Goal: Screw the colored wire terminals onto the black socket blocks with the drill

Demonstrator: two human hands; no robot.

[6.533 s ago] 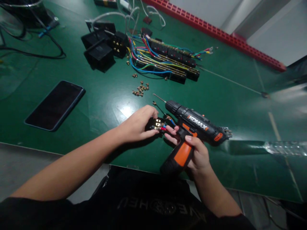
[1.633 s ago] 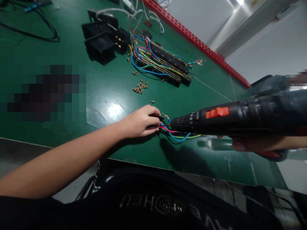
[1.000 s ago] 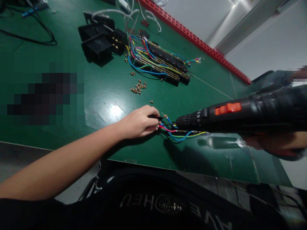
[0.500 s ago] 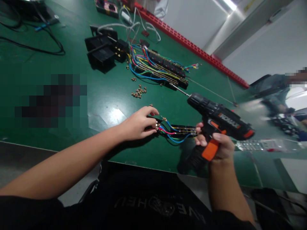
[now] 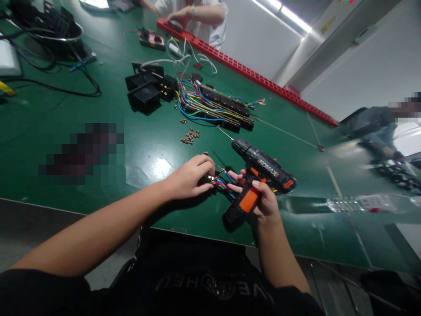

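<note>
My left hand (image 5: 192, 177) rests low over the table, its fingers closed around a black piece with brass terminals (image 5: 211, 179). Blue, red and other coloured wires (image 5: 222, 184) run from that piece toward the right and pass behind the drill. My right hand (image 5: 268, 202) grips a black and orange cordless drill (image 5: 263, 166) by its handle, some fingers stretched past it near the wires. The drill's long bit (image 5: 225, 132) points up and left, its tip close to a black wired strip assembly (image 5: 213, 105). Small brass screws (image 5: 190, 137) lie loose beyond my left hand.
Black plastic housings (image 5: 144, 90) sit left of the wired strips. A red slotted rail (image 5: 250, 74) edges the far side. Black cables (image 5: 82, 83) lie at left, a clear plastic bottle (image 5: 371, 204) at right. Other people (image 5: 197, 15) are across the table and at right.
My right hand has brought the drill left, nearer my left hand, and it now covers much of the wired piece. My left hand keeps its hold. The camera view has shifted slightly.
</note>
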